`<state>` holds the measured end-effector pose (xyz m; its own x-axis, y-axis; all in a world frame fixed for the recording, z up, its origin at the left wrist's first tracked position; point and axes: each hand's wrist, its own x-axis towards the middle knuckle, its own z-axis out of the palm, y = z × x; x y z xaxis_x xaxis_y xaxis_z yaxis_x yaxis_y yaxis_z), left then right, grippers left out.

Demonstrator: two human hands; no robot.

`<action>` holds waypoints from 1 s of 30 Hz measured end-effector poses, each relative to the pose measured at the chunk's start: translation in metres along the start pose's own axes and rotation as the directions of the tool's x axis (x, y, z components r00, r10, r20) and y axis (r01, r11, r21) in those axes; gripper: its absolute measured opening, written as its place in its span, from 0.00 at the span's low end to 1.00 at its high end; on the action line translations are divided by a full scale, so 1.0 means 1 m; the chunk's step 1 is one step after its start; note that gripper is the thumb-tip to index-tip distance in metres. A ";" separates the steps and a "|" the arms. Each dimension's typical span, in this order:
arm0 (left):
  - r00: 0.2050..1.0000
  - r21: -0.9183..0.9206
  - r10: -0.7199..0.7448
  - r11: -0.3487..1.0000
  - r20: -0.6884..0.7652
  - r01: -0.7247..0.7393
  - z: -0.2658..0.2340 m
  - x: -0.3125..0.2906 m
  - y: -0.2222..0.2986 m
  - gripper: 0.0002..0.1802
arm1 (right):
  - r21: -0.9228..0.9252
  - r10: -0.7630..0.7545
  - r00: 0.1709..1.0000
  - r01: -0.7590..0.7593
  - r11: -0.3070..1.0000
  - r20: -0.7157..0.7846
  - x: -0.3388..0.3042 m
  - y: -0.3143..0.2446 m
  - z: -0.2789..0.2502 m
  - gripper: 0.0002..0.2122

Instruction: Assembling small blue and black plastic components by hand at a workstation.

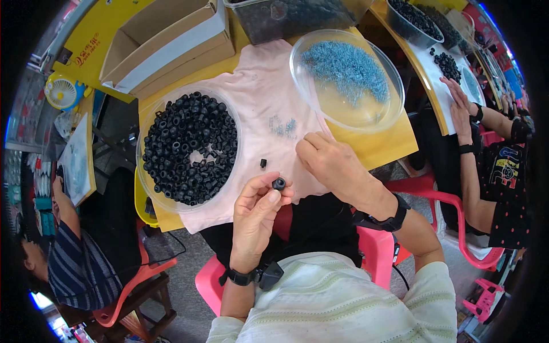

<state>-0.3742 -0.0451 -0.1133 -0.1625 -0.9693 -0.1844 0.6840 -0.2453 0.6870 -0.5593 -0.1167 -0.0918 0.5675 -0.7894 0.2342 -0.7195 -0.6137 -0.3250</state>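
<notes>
Between the thumb and fingers of my left hand (257, 212) is a small round black plastic cap (278, 184) with a hole in its top. My right hand (334, 168) is just to the right over the pink cloth (260, 74), its fingers curled and pinched together; whatever they hold is hidden. One loose black piece (263, 163) lies on the cloth above my left hand. Farther up the cloth is a little scatter of tiny clear-blue pieces (282, 126). To the left, a round clear tub (235, 123) holds many similar black pieces.
A shallow clear tray (320, 117) of tiny blue pieces (349, 66) stands at the far right of the yellow table (394, 148). Behind are an open cardboard box (171, 48) and a grey plastic bin (257, 26). People sit working at tables on both sides; a small yellow fan (62, 91) stands left.
</notes>
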 end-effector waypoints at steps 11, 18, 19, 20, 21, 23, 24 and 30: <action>0.998 -0.078 -0.032 0.996 0.045 0.035 -0.005 -0.002 0.001 0.14 | 0.076 0.055 0.985 -0.043 0.996 -0.167 -0.009 0.003 0.009 0.09; 0.996 -0.090 -0.086 0.992 0.012 0.087 -0.001 0.000 0.001 0.14 | 0.492 0.226 0.970 -0.156 0.857 -0.087 -0.012 -0.006 -0.019 0.09; 0.994 -0.101 -0.106 0.989 0.006 0.106 -0.002 0.000 0.001 0.14 | 0.622 0.208 0.977 -0.139 0.771 -0.039 -0.011 -0.011 -0.025 0.10; 0.992 -0.112 -0.125 0.986 0.000 0.124 -0.002 0.001 0.001 0.15 | 0.737 0.182 0.983 -0.127 0.664 0.006 -0.010 -0.015 -0.028 0.11; 0.992 -0.114 -0.128 0.985 0.001 0.127 0.000 0.002 0.001 0.15 | 0.736 0.185 0.983 -0.131 0.665 0.008 -0.010 -0.019 -0.030 0.11; 0.983 -0.105 -0.165 0.982 -0.077 0.156 0.008 0.003 0.001 0.15 | 0.788 0.120 0.993 -0.066 0.612 -0.009 -0.010 -0.024 -0.031 0.11; 0.983 -0.105 -0.167 0.982 -0.075 0.159 0.011 0.003 0.001 0.15 | 0.787 0.123 0.992 -0.068 0.613 -0.010 -0.011 -0.023 -0.028 0.11; 0.971 -0.059 -0.233 0.971 -0.046 0.230 0.015 0.001 0.001 0.15 | 0.837 0.108 0.993 -0.098 0.538 0.047 -0.016 -0.012 -0.022 0.10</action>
<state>-0.3843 -0.0465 -0.1023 -0.2846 -0.8839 -0.3712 0.6691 -0.4604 0.5833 -0.5684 -0.0969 -0.0715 0.5049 -0.8493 0.1544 -0.1072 -0.2393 -0.9650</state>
